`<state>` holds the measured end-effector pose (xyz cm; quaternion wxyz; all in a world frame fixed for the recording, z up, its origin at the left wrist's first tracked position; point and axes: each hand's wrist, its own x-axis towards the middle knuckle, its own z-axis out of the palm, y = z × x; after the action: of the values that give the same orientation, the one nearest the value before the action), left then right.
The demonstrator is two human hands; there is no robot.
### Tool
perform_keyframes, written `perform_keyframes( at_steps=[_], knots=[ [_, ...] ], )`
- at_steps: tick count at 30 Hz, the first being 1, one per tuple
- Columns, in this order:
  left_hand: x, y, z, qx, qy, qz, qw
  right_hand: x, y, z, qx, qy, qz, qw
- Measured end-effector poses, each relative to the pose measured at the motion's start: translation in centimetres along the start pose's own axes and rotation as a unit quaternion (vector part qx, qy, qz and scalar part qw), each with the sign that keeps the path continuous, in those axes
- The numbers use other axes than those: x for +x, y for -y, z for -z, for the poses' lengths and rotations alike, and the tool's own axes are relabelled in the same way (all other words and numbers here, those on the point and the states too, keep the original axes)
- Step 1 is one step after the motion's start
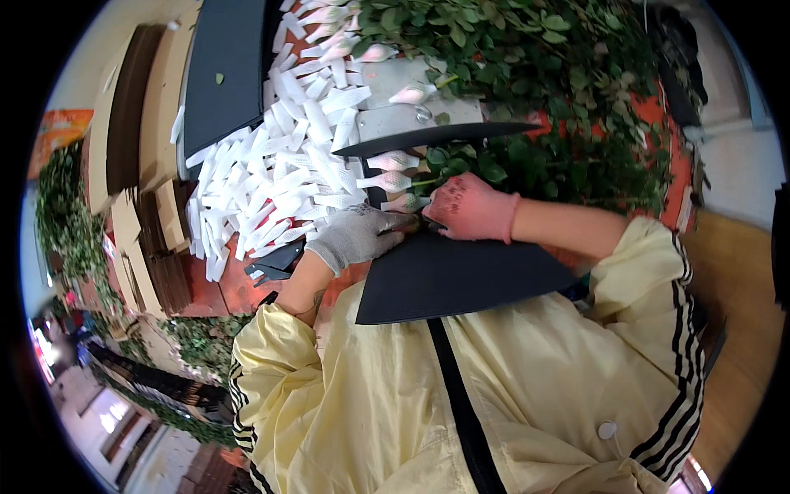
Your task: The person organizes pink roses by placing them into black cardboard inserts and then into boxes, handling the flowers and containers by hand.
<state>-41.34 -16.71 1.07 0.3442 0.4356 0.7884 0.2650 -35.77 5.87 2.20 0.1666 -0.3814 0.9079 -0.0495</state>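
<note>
My left hand (pixel 354 235), in a grey glove, has its fingers curled at the far edge of a black sheet (pixel 461 280) lying against my body. My right hand (pixel 469 206), in a pink glove, is closed at that same edge, close to my left; what the fingertips grip is hidden. Just beyond them lie sleeved pale pink rosebuds (pixel 393 179) with green stems and leaves (pixel 461 160), below a curved black sheet (pixel 436 136) on a metal plate (pixel 387 86).
White mesh sleeves (pixel 280 177) are heaped on the red table (pixel 210 300). Dark boards (pixel 222 74) and cardboard stacks (pixel 148 107) stand left. Rose foliage (pixel 559 49) covers the back right; more greenery (pixel 66 214) lies far left.
</note>
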Motion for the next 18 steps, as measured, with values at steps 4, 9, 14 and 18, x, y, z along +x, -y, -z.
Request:
perform_keyframes(
  at_steps=[4, 9, 14, 18],
  knots=[
    [0.3, -0.1, 0.3, 0.019, 0.061, 0.053, 0.997, -0.8, -0.9, -1.0, -0.026, -0.144, -0.04, 0.988],
    [0.2, 0.5, -0.4, 0.027, 0.052, 0.038, 0.998, -0.4, -1.4, -2.7, 0.006, -0.067, -0.073, 0.995],
    [0.1, 0.4, -0.2, 0.012, 0.044, 0.039, 0.998, 1.0, -1.3, -2.1, 0.007, 0.03, -0.07, 0.997],
    [-0.1, 0.0, 0.0, 0.144, -0.12, 0.087, 0.978, 0.7, -1.3, -3.1, -0.01, -0.034, -0.061, 0.998]
  ],
)
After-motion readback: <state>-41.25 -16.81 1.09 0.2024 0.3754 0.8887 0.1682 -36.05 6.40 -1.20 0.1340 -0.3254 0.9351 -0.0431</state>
